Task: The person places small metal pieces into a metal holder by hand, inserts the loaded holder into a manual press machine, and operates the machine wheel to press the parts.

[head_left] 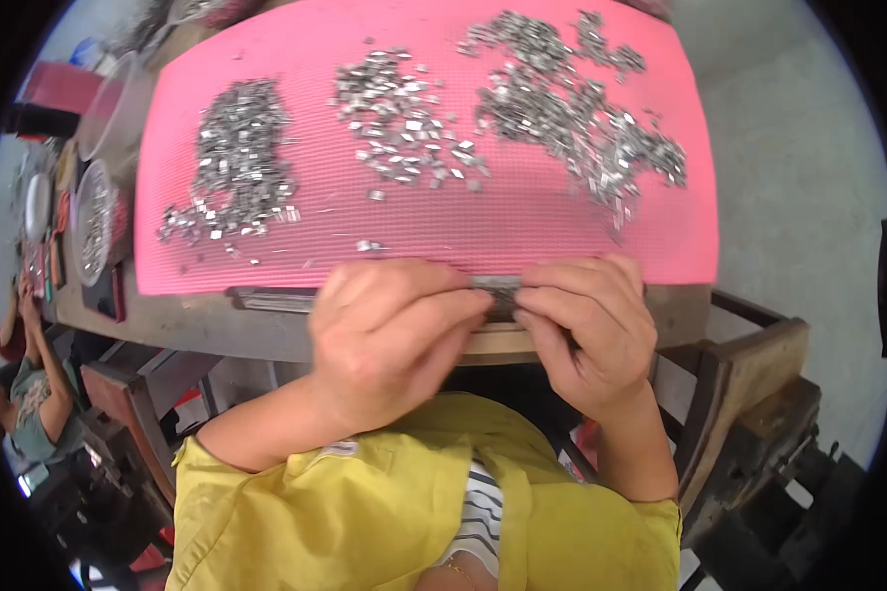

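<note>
Both hands close their grip on one small grey metal piece (497, 293), held between them at the near edge of the surface. Left hand (389, 340) has its fingers curled tight, thumb and fingertips pinching the left end of the piece. Right hand (591, 330) pinches the right end in the same way, knuckles up, fingers folded down over it. Only a short stretch of the piece shows between the two sets of fingertips; its exact shape is too small to tell.

Just beyond the grip lies a pink ribbed mat (522, 222) that covers most of the wooden surface (217, 325). Three heaps of small shiny metal bits sit on the mat, well apart from the hands: a left heap (238, 158) beyond the left hand, a middle heap (404, 123) straight ahead of the grip, and a wider, scattered right heap (572, 103) beyond the right hand. A few loose bits (369, 245) lie on the mat close ahead of the left hand.

Far to the left of the grip, past the mat's edge, stands a round container of metal bits (96, 222). Another person (30, 389) in a green top sits lower down on the far left. To the right of the right hand, a dark wooden frame (749, 394) stands beside the surface. Beneath the hands, the wearer's yellow garment (365, 512) fills the lower view.
</note>
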Motion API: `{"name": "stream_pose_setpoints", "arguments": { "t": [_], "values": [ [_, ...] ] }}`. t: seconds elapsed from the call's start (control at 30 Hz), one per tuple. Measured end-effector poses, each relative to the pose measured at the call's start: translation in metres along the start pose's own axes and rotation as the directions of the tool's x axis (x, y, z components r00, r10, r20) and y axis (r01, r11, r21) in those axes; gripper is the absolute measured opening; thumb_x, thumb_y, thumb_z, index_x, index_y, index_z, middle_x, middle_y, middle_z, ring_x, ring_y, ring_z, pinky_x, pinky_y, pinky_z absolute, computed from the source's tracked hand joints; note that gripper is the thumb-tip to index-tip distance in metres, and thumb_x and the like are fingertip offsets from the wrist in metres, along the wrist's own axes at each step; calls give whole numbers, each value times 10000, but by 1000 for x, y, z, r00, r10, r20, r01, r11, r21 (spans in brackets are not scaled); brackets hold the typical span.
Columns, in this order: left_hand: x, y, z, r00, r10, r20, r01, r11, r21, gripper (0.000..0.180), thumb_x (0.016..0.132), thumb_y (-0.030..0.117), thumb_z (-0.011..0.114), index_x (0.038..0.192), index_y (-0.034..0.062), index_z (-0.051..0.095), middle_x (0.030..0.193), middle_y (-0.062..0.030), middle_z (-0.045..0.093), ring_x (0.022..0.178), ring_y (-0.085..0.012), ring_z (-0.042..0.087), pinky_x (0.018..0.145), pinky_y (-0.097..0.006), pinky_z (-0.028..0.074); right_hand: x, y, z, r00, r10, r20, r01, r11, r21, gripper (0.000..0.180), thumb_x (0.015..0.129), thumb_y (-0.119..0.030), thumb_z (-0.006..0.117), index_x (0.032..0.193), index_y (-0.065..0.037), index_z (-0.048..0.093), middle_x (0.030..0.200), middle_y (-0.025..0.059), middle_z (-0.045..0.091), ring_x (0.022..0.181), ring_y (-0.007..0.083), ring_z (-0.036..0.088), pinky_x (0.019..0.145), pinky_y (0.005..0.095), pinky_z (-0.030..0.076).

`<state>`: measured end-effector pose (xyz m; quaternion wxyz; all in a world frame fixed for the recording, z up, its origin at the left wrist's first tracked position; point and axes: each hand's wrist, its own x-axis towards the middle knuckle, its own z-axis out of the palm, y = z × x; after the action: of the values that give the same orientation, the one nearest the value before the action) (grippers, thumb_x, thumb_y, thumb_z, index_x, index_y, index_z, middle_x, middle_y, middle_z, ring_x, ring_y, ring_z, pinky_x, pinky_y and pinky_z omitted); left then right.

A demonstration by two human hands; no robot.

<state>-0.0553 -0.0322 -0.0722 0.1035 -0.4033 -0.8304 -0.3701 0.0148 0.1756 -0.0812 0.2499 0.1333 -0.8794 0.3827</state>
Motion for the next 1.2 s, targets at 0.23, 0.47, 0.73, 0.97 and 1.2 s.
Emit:
{"name": "stream_pose_setpoints", "arguments": {
  "t": [0.23,0.47,0.73,0.97,1.2],
  "values": [
    [-5,5,6,994,-11,-106,-13,975,-221,297,708,50,837,996,103,787,1078,-71,731,929,-250,708,773,-359,540,4,-12,-17,989,117,92,-108,990,-94,247,723,63,790,939,-27,710,958,110,716,879,307,678,822,412,473],
    [-32,-40,-58,937,-168,-305,155,986,-67,304,737,-17,836,1027,43,766,1095,-129,728,973,-273,703,836,-355,572,15,-20,-23,978,136,155,-118,986,-118,233,735,50,761,950,-16,703,967,124,710,921,316,669,864,417,463],
    [-71,-108,-124,818,-381,-430,467,877,112,220,800,37,810,1013,91,798,989,-75,729,932,-260,674,820,-367,529,49,-45,2,958,11,285,44,981,-188,230,750,-8,777,971,-38,718,976,91,705,961,302,673,890,420,428],
    [-51,-128,-135,917,-171,-360,300,891,340,207,821,30,770,996,133,808,953,-31,714,917,-251,659,828,-375,506,89,-73,40,903,-144,406,221,963,-151,253,761,-32,790,1002,-57,718,998,62,696,984,278,662,897,430,400],
    [-49,-143,-143,934,-143,-326,256,907,335,243,792,3,744,989,132,802,958,-27,710,907,-241,663,814,-378,510,130,-85,102,838,-313,446,354,935,-10,254,818,-40,690,1071,-18,686,1121,84,677,1026,231,666,900,404,423]
  ]
}}
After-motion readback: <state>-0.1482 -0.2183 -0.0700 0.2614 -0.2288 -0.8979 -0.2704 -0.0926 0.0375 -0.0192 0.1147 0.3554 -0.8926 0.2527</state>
